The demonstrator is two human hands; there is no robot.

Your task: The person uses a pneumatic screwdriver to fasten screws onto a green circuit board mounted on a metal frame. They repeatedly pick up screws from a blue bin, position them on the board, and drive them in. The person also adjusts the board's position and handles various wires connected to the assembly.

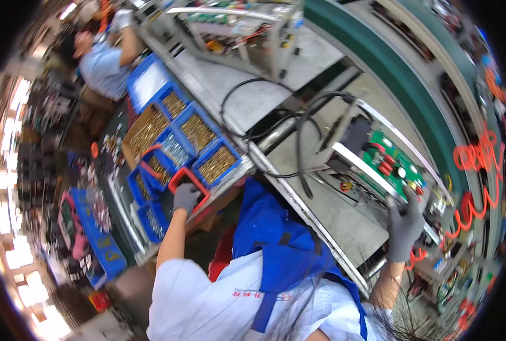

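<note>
At a cluttered assembly line, the gloved fingers (410, 200) of the worker's right hand (403, 227) close round the near edge of a metal chassis (372, 182) that sits on the grey worktop (344, 221), well right of the worker's body, with a green circuit board (392, 162) mounted inside it. The left hand (186, 197), also in a grey glove, reaches down into a red bin (199, 184); its fingers curl inward, though whether they hold anything cannot be told. Around that bin stand blue trays (216, 165) heaped with brass-coloured small parts, and a cardboard box (146, 132) of the same.

The chassis looks stiff and fairly heavy, its sheet edges likely sharp; the board and its components appear fragile, so the frame's rim seems the sound place to grip. The small parts would be light and easily spilled.

Black cables (298, 142) loop across the worktop, orange coiled hoses (477, 170) hang at right, and another worker in pale blue (102, 65) stands further up the line. No readable labels show; yellow marks sit on a blue crate (108, 253) low at left.
</note>
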